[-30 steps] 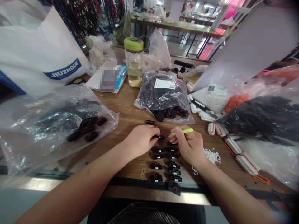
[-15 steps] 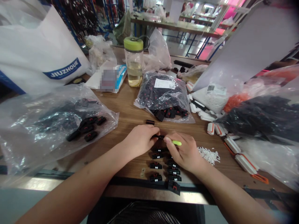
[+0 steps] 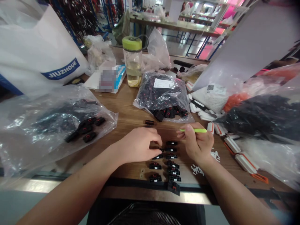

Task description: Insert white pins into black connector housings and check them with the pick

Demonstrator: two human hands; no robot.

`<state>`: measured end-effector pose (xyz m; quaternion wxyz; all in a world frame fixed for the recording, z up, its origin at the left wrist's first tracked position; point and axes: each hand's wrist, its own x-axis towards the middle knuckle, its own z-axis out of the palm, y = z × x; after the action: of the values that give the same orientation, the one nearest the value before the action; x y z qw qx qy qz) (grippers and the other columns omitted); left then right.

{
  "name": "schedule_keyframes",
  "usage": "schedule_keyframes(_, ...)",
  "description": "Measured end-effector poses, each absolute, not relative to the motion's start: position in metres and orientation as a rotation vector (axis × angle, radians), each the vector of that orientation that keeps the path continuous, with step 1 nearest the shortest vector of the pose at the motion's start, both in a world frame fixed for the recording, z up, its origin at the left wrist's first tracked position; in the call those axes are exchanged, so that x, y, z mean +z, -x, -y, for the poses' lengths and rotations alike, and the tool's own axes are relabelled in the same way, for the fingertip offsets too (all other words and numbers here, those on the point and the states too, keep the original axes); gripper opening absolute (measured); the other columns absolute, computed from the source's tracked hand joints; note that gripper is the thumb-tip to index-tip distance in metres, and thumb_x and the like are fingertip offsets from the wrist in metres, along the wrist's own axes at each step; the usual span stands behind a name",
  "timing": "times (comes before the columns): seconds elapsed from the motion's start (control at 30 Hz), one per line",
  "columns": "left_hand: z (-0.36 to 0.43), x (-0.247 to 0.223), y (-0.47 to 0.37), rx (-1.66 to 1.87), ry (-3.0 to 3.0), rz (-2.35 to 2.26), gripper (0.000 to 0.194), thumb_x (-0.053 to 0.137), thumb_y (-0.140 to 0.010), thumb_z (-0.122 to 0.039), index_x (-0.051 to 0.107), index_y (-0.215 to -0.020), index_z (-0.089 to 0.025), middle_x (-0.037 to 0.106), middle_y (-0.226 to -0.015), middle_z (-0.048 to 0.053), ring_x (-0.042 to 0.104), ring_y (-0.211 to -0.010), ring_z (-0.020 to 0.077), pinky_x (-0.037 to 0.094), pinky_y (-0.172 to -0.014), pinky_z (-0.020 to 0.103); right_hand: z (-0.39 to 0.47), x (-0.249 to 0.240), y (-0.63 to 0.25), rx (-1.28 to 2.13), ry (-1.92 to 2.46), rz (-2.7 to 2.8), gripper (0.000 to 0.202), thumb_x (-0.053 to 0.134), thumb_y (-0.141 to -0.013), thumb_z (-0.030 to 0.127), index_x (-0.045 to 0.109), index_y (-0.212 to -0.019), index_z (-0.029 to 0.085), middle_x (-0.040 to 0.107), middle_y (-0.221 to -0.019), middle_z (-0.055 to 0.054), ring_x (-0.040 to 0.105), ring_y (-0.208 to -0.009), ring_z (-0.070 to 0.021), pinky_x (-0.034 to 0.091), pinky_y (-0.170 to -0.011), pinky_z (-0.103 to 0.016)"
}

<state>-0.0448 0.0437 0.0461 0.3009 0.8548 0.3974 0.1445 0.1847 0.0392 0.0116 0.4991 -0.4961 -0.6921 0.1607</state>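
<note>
At the far left a white carrier bag (image 3: 39, 56) leans on the wooden bench (image 3: 126, 109), its blue band reading "JIUZHOUE". In front of it lies a clear plastic bag (image 3: 47, 125) with black connector housings (image 3: 85, 129) spilling toward its mouth.

The left hand (image 3: 138, 145) rests palm down on the bench, fingers curled together with the tips pinching a small black connector (image 3: 157, 156) at the top of the left column of connectors (image 3: 156, 172). That piece lies just right of the fingertips, long axis running left to right, closer to this hand than to the other.

Behind stand a bottle with a green lid (image 3: 132, 61), a blue-and-white box (image 3: 110, 78) with its print blurred, and a sealed bag of black parts (image 3: 161, 93) bearing a white label too small to read.

The right hand (image 3: 197, 145) is closed on a thin green stick (image 3: 194, 130), held nearly level and pointing right, away from the second column (image 3: 172, 162) just left of it. White pellets (image 3: 206, 162) lie scattered beside the wrist. A QR sticker (image 3: 214, 89) marks a white bag further right.
</note>
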Motion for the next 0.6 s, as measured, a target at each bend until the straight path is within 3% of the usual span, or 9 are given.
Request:
schedule_keyframes(0.3, -0.047, 0.026, 0.039, 0.262, -2.348, -1.052, 0.02, 0.06, -0.087, -0.011, 0.071, -0.101, -0.021, 0.071, -0.101, 0.003, 0.067, -0.09, 0.0188, 0.049, -0.084, 0.032, -0.035, 0.016, -0.184, 0.434, 1.234, 1.667, 0.027, 0.05, -0.1, 0.033, 0.066, -0.082, 0.021, 0.071, -0.071, -0.003, 0.066, -0.054, -0.0134, 0.056, -0.055, -0.027)
schedule_keyframes(0.6, -0.05, 0.02, 0.033, 0.376, -2.301, -1.237, 0.012, 0.063, -0.085, -0.012, 0.069, -0.094, -0.018, 0.067, -0.085, 0.002, 0.062, -0.073, 0.0166, 0.047, -0.071, 0.03, -0.032, 0.011, -0.172, 0.749, 1.192, 1.673, 0.028, 0.052, -0.099, 0.035, 0.067, -0.083, 0.018, 0.07, -0.069, -0.002, 0.067, -0.053, -0.011, 0.054, -0.049, -0.02)
